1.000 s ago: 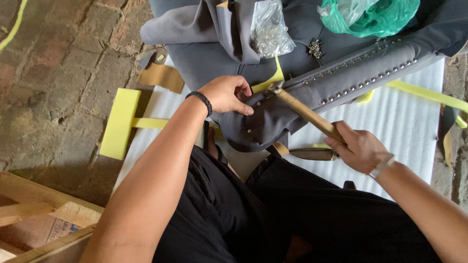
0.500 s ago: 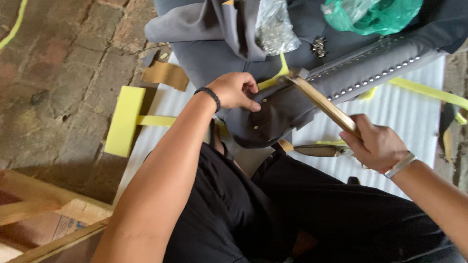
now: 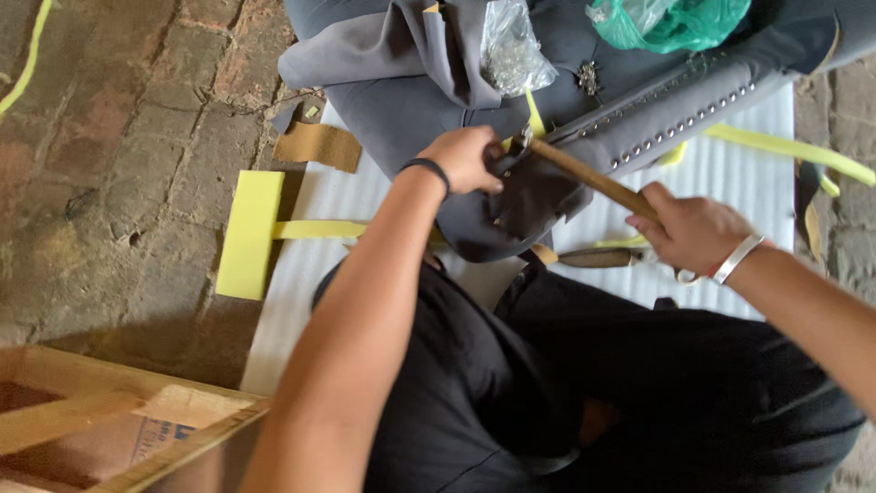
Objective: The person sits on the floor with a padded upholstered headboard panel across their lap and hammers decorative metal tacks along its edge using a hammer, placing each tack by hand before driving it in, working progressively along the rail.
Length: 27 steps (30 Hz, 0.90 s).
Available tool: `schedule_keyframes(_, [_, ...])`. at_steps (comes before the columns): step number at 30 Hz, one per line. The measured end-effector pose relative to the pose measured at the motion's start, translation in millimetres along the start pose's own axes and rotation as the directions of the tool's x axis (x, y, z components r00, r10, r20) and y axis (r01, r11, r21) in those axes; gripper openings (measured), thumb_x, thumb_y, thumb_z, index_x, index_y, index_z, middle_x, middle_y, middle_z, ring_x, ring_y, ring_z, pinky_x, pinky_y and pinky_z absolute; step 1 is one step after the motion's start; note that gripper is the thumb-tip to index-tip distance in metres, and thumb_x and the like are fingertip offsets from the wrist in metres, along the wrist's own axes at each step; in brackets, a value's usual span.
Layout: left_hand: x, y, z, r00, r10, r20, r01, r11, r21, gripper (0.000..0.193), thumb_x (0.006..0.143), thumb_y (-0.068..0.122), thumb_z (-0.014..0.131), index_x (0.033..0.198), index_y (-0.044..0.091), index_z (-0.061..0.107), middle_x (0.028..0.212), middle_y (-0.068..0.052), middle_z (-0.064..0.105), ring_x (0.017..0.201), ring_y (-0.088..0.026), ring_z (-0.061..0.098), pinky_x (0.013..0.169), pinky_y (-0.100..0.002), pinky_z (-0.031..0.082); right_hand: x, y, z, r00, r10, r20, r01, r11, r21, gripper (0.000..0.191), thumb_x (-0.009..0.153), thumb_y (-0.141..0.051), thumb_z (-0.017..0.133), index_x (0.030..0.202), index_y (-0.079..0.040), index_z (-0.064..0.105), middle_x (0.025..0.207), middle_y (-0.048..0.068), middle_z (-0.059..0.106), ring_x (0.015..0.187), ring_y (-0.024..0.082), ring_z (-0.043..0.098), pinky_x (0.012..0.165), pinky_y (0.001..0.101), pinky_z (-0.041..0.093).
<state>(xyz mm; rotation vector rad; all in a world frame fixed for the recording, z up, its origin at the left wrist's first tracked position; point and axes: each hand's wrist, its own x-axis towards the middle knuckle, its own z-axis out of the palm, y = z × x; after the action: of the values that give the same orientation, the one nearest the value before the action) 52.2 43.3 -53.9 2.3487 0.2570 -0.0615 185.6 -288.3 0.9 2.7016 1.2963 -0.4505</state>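
Hammer (image 3: pixel 584 176) with wooden handle, held in my right hand (image 3: pixel 691 230); its metal head sits at the edge of the grey upholstered piece (image 3: pixel 511 196), just beside my left hand (image 3: pixel 465 158).

Surface: white ribbed foam sheet (image 3: pixel 730 173) spread over a worn brick floor (image 3: pixel 119 146). The grey piece lies across the sheet, directly in front of my knees. A wooden crate frame (image 3: pixel 109 420) stands at lower left.

Appearance: handle is light brown and runs diagonally, down toward the right. The head is small and partly hidden against the grey fabric. A row of metal studs (image 3: pixel 680 126) runs along the padded edge beyond it.

Position relative to fingers: right fingers are clenched around the lower end of the handle; silver bangle (image 3: pixel 737 258) on that wrist. Left fingers are closed, pinching the grey fabric right at the hammer head; black band (image 3: pixel 427 169) on that wrist.

Surroundings: yellow foam strip (image 3: pixel 248 233) lies on the left edge of the sheet, a brown scrap (image 3: pixel 319 144) above it. Clear plastic bag (image 3: pixel 511 50) and green plastic bag (image 3: pixel 671 23) rest on top of the grey piece. A second tool (image 3: pixel 598 258) lies on the sheet below the hammer, near my right hand.
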Motion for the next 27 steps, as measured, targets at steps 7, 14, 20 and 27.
schedule_keyframes(7, [-8,24,18,0.999,-0.028,-0.032,0.032,0.990,0.139,0.064,0.076,0.030,0.084,0.131,0.012,0.058,0.118,-0.016,0.071,0.114,-0.035,0.066,0.096,-0.044,0.052,-31,-70,-12,0.928,0.266,0.263,-0.326,0.919,0.222,0.035,0.102,-0.042,0.053,0.114,-0.010,0.045,0.077,0.023,0.069,0.065,0.038,0.070,0.066,0.0527,0.056])
schedule_keyframes(14, [-24,13,16,0.998,-0.039,0.049,0.035,0.996,0.086,0.064,0.075,0.035,0.081,0.130,0.011,0.061,0.122,-0.016,0.072,0.117,-0.034,0.066,0.098,-0.041,0.052,-62,-126,14,0.916,0.205,0.346,-0.402,0.440,0.803,0.029,0.091,-0.020,0.066,0.113,-0.006,0.053,0.078,0.009,0.069,0.056,0.019,0.068,0.051,0.0385,0.059])
schedule_keyframes(20, [-29,22,45,0.995,-0.089,-0.048,0.092,0.993,0.077,0.082,0.071,0.042,0.085,0.138,0.007,0.053,0.125,-0.020,0.067,0.119,-0.035,0.064,0.099,-0.041,0.050,-74,-134,44,0.951,0.184,0.247,-0.271,0.116,0.956,0.026,0.091,-0.016,0.066,0.113,-0.007,0.056,0.076,0.007,0.061,0.054,0.017,0.060,0.048,0.0346,0.054])
schedule_keyframes(27, [-50,53,35,0.949,-0.311,-0.043,0.303,0.943,-0.138,0.086,0.068,0.057,0.076,0.133,0.002,0.068,0.126,-0.019,0.077,0.119,-0.028,0.072,0.104,-0.037,0.054,-94,-105,44,0.989,0.140,0.054,-0.044,-0.072,0.996,0.023,0.093,-0.016,0.064,0.113,-0.008,0.054,0.081,0.005,0.063,0.054,0.015,0.059,0.047,0.0325,0.054])
